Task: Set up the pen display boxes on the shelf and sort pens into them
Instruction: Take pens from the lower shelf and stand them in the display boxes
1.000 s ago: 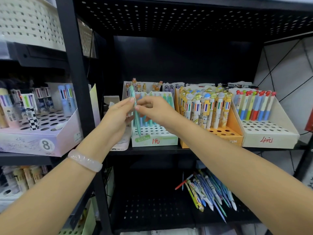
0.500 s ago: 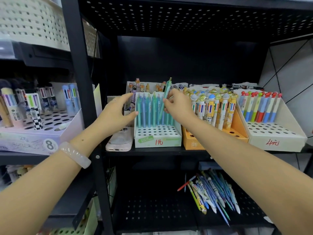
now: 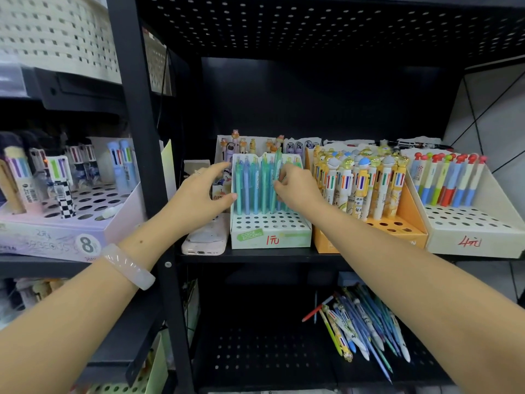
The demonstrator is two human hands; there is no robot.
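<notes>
A white and green pen display box (image 3: 270, 237) marked with a red price stands on the black shelf, with several teal and blue pens upright in its back rows. My right hand (image 3: 295, 187) pinches one green pen (image 3: 276, 177) that stands slightly taller than its neighbours in the back row. My left hand (image 3: 203, 194) rests with spread fingers against the box's left side wall. An orange box (image 3: 397, 226) of multicolour pens and a cream box (image 3: 477, 231) of red-capped pens stand to the right.
A pink phone (image 3: 206, 240) lies left of the green box. Loose pens (image 3: 360, 328) lie piled on the lower shelf. A black upright post (image 3: 145, 155) separates a neighbouring shelf with a lilac pen box (image 3: 68, 237). Character pens stand behind the green box.
The green pen passed from my left hand to my right, rose above the box, then went down into the back row. My left hand moved onto the box's side.
</notes>
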